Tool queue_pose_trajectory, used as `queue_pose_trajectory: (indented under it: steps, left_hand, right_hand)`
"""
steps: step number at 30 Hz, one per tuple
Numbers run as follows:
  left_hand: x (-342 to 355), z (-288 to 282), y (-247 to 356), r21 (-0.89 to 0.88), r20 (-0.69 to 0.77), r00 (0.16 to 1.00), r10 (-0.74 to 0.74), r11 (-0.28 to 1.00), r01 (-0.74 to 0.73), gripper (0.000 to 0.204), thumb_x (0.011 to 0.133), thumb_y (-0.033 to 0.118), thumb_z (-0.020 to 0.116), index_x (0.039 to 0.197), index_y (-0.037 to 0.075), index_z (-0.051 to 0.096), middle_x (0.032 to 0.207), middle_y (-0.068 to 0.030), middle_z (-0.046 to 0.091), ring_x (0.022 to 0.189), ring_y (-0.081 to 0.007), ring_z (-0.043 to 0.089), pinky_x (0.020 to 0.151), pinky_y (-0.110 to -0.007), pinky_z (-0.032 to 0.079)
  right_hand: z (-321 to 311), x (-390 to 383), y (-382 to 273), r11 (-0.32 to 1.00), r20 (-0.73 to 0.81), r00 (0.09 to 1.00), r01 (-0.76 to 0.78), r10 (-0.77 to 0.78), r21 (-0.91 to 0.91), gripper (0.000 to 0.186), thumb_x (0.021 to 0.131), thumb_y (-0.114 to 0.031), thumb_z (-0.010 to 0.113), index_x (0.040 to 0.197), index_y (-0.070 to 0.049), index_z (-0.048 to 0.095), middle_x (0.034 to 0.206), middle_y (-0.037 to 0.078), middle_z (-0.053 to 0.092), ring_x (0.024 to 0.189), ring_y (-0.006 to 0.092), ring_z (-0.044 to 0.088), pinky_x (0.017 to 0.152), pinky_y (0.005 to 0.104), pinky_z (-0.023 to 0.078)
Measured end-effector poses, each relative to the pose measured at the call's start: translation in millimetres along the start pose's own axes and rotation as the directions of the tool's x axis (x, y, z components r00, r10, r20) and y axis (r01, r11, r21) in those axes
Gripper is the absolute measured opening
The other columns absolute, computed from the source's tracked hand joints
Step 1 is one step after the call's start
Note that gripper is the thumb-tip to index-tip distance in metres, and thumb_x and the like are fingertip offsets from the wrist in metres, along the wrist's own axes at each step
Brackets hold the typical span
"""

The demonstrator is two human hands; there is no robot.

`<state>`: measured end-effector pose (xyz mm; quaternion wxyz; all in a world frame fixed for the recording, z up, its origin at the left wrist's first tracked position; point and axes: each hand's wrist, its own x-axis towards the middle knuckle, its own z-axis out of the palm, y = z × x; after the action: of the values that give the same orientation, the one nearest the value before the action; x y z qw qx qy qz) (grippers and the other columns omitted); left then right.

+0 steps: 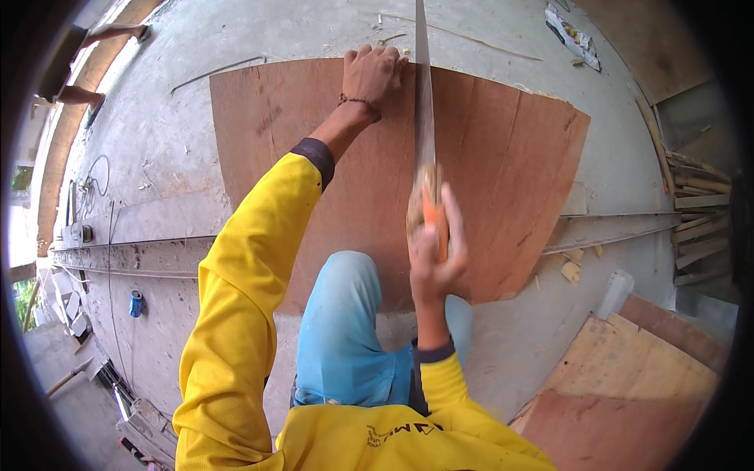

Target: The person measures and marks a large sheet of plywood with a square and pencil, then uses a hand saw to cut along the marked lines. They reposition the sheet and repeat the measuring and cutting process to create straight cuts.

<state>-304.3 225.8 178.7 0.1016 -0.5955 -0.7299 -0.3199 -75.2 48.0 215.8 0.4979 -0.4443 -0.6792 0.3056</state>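
A reddish-brown plywood sheet (495,180) lies in front of me, resting across long grey beams. My left hand (372,78) has its fingers curled on the far edge of the plywood, just left of the saw. My right hand (436,263) grips the wood-and-orange handle of a hand saw (424,94), whose long blade points away from me across the sheet and past its far edge. My left knee (342,286) in light blue trousers is at the near edge of the sheet.
Another person's legs (82,96) show at upper left. Long grey beams (137,267) cross the floor. A blue can (135,304) sits at left. Plywood offcuts (620,400) lie at lower right, wood sticks (699,212) at right, a white bag (569,35) at the top right.
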Motion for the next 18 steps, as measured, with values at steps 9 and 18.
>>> queue_pose_trajectory:
  steps: [9, 18]
  left_hand:
    - [9, 14, -3, 0.039, -0.074, 0.996, 0.046, 0.998, -0.043, 0.026, 0.097, 0.036, 0.057, 0.090, 0.014, 0.069, 0.090, -0.0048, 0.072, 0.095, -0.0254, 0.063, 0.089, -0.043, 0.039]
    - [-1, 4, 9, 0.014, 0.033, 0.999, -0.037, 0.999, 0.036, 0.028, 0.097, 0.036, 0.056, 0.089, 0.013, 0.070, 0.090, -0.0053, 0.072, 0.095, -0.0263, 0.062, 0.089, -0.044, 0.039]
  right_hand:
    - [-8, 10, -10, 0.976, 0.087, 0.980, -0.186, 0.177, 0.112, 0.048, 0.101, -0.019, 0.052, 0.138, 0.010, 0.052, 0.129, 0.025, 0.065, 0.118, 0.0311, 0.066, 0.098, 0.0375, 0.052]
    - [-57, -78, -67, 0.964, 0.048, 0.972, -0.236, 0.232, 0.126, 0.063, 0.101, -0.040, 0.053, 0.138, 0.011, 0.053, 0.127, 0.024, 0.066, 0.109, 0.0303, 0.070, 0.095, 0.0394, 0.054]
